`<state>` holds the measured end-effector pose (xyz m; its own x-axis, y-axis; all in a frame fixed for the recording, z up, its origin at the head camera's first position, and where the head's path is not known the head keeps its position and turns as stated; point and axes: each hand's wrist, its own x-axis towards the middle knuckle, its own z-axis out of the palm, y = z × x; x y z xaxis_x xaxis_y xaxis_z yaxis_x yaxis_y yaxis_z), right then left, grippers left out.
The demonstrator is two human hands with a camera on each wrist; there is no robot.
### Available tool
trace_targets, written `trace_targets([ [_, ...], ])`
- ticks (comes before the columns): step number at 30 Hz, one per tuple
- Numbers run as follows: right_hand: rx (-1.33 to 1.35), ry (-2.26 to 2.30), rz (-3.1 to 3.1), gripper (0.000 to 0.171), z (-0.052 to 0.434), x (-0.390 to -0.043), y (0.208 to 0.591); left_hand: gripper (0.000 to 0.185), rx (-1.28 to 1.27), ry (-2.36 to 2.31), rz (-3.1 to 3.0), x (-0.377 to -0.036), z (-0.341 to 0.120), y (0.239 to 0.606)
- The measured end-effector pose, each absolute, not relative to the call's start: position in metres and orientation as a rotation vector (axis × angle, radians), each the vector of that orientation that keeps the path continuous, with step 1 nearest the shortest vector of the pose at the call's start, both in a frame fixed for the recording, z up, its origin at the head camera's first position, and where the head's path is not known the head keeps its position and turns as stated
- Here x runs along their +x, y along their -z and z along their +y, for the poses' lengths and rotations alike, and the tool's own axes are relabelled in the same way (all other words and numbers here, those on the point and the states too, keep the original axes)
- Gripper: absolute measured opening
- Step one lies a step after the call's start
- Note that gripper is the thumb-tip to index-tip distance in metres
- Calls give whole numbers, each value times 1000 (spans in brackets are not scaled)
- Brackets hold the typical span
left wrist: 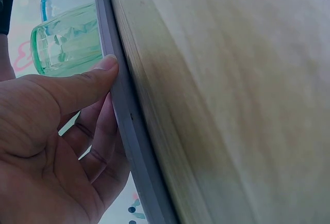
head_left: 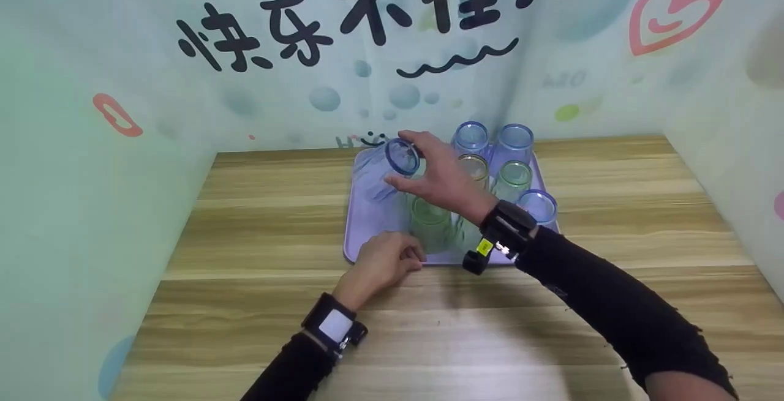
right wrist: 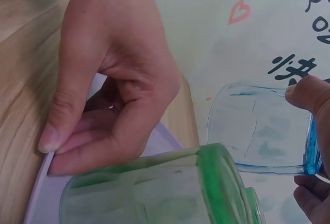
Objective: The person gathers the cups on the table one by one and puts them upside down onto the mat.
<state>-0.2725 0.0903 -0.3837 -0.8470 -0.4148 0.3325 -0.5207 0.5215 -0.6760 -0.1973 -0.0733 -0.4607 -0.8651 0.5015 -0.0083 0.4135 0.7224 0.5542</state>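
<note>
With the left hand (head_left: 384, 261) pinching the tray (head_left: 367, 229) edge, the right hand (head_left: 442, 178) grips a tilted blue cup (head_left: 386, 171), probably mid-placement and next needing a free tray spot.

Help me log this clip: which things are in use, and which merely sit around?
In use: blue cup held by right hand; purple tray pinched by left hand.
Sitting around: green cup, other cups on tray, wooden table.

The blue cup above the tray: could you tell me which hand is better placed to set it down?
Right, probably: the right hand already grips the blue cup by its rim, while the left hand pinches the tray edge.
</note>
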Motion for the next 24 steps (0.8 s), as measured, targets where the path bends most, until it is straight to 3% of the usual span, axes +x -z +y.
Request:
trace_targets([
  [24, 1070, -592, -2867, 78, 65, -277, 399, 4, 748, -826, 2773, -197, -74, 461],
])
